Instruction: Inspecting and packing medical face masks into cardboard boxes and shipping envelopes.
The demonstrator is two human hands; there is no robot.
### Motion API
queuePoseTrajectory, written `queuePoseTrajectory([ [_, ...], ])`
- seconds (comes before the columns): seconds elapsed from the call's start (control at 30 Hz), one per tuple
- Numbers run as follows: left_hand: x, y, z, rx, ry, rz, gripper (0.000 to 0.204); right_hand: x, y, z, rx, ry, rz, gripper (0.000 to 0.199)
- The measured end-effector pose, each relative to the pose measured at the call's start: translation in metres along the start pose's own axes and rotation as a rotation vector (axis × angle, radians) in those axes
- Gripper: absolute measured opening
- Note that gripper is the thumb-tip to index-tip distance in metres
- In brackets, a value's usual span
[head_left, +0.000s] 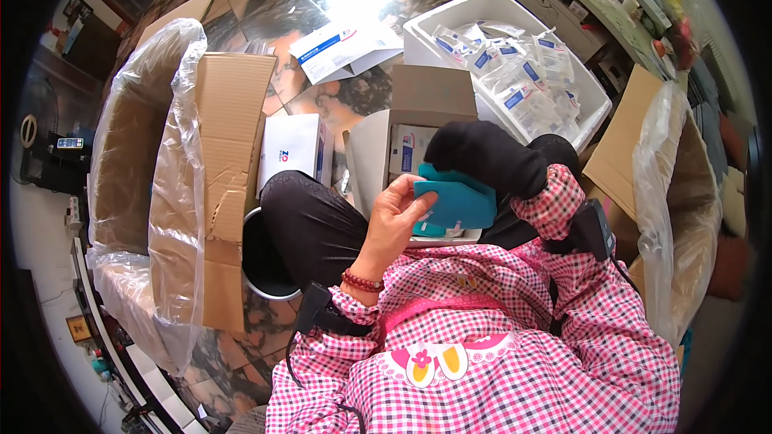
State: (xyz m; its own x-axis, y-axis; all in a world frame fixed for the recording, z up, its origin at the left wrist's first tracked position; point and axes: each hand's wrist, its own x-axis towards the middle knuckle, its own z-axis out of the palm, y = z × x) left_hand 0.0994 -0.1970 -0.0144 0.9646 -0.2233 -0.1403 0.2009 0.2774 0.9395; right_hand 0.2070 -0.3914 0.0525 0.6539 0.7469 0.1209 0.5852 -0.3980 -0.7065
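Observation:
My left hand (395, 207) pinches the edge of a folded teal sheet (457, 204), thumb on top, above an open grey-brown carton between my legs. A red bead bracelet is on that wrist. My right hand (486, 159) is wrapped in a black covering like a glove or sock, so its fingers do not show. It lies over the sheet's far edge, and I cannot tell whether it grips it. Inside the open carton (433, 95) stands a white and blue packet (411, 149). More teal material (429, 229) shows below the sheet, near the carton's front edge.
A white foam box (418, 47) at the far right holds several clear packets (515, 72). Left of the carton stand a white box (289, 151) and a dark bin (264, 261). Plastic-lined cardboard boxes (233, 137) flank me. A flattened white carton (342, 48) lies ahead.

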Motion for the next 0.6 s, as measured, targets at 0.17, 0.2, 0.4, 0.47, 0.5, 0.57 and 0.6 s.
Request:
queuePoseTrajectory([
  [0.17,0.006,0.004,-0.005,-0.057,0.133,0.055,0.009,-0.013,-0.013,0.002,0.508,0.163,0.575,0.03],
  [0.2,0.011,0.01,-0.005,-0.032,0.116,0.102,0.014,-0.014,-0.027,0.003,0.274,0.052,0.654,0.032],
  [0.4,0.042,-0.004,-0.012,0.117,0.28,0.097,0.036,-0.049,0.065,0.02,0.373,0.583,0.567,0.043],
  [0.47,0.045,-0.028,-0.031,0.741,0.133,-0.001,0.038,-0.043,0.02,-0.005,0.149,0.686,0.68,0.036],
  [0.5,0.039,-0.057,-0.042,1.018,0.09,0.082,0.043,-0.038,0.014,-0.005,0.133,0.72,0.671,0.035],
  [0.57,0.039,-0.081,-0.027,1.423,-0.005,0.066,0.05,-0.045,0.011,-0.004,0.094,0.796,0.702,0.032],
  [0.6,0.041,-0.093,-0.024,1.423,-0.011,0.068,0.05,-0.046,0.011,-0.002,0.094,0.811,0.711,0.031],
])
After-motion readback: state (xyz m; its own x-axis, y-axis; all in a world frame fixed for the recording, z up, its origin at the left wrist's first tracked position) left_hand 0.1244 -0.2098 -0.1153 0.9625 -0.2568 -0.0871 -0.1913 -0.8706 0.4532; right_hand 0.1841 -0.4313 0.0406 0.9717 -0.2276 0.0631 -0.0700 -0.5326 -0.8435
